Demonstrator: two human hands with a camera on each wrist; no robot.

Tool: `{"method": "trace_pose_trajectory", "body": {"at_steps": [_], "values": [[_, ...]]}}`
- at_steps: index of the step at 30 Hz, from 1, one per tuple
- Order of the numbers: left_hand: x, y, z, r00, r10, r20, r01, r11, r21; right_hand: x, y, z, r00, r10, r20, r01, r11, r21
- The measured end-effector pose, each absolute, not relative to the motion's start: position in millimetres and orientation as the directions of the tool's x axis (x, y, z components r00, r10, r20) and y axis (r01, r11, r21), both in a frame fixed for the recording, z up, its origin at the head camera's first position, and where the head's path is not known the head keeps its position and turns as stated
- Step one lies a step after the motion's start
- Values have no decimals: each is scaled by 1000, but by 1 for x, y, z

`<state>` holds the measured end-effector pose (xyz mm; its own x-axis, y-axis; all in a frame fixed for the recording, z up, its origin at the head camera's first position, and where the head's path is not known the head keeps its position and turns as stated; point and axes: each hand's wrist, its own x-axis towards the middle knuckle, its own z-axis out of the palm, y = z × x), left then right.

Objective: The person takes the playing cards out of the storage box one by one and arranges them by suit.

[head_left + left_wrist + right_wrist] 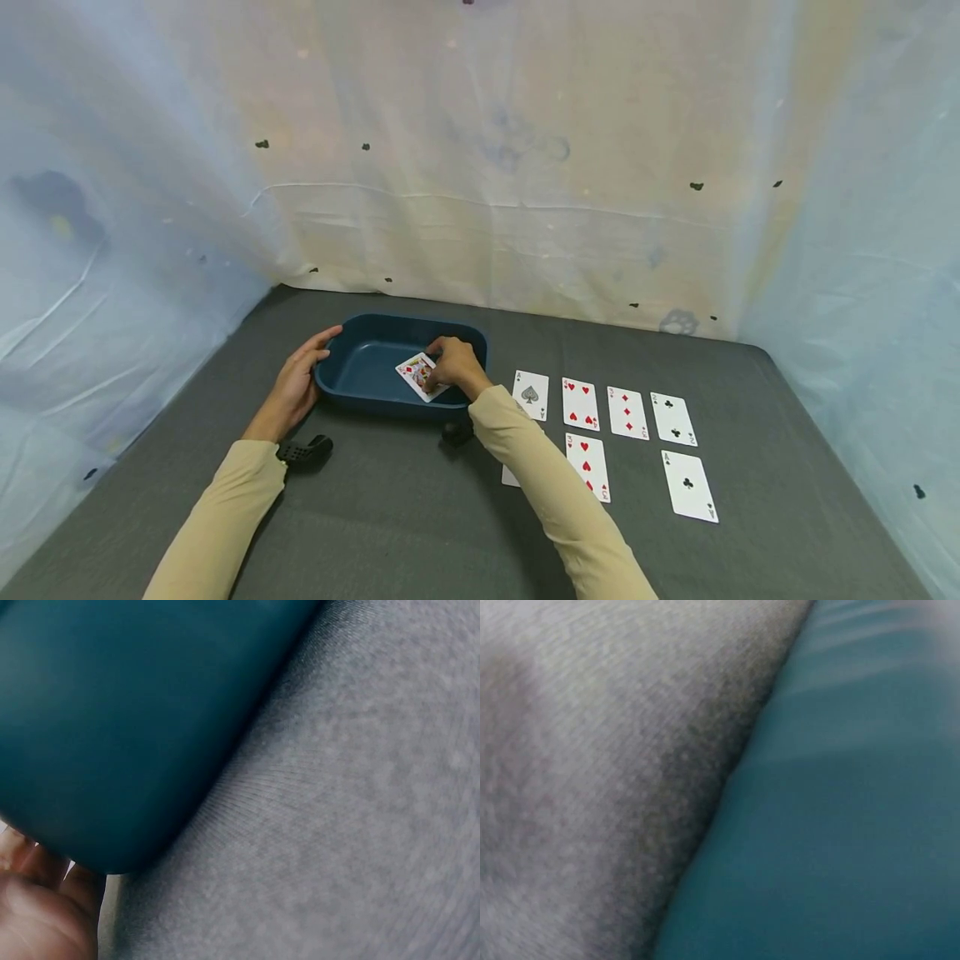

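Observation:
A dark blue plastic basin (363, 371) stands on the grey table. At its left end my left hand (294, 385) holds the rim and wall; some of its fingers (45, 866) show against the outer wall in the left wrist view. My right hand (455, 364) reaches over the right half of the basin and pinches a face card with a red diamond (412, 372), tilted face up inside. The right thumb and fingertips lie on the card and cover part of its picture. Only the basin's side (840, 840) and the cloth appear in the right wrist view.
Right of the basin, playing cards lie face up in two rows: ace of spades (530, 395), four of hearts (581, 404), three of diamonds (627, 412), two of clubs (674, 419), three of hearts (587, 467), ace of clubs (689, 486). My right sleeve (551, 487) partly covers another card.

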<state>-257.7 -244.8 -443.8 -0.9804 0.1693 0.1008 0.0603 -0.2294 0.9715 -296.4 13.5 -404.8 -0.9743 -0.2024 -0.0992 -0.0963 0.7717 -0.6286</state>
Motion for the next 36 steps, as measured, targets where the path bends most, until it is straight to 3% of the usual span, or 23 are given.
{"method": "trace_pose_trajectory", "body": {"at_steps": [10, 36], "values": [[-258, -246, -445, -978, 173, 113, 69, -240, 968, -295, 16, -403, -975, -202, -88, -102, 769, -631], [-256, -246, -444, -981, 154, 116, 75, -250, 965, -299, 11, -404, -980, -115, -160, 47, 653, -756]]}}
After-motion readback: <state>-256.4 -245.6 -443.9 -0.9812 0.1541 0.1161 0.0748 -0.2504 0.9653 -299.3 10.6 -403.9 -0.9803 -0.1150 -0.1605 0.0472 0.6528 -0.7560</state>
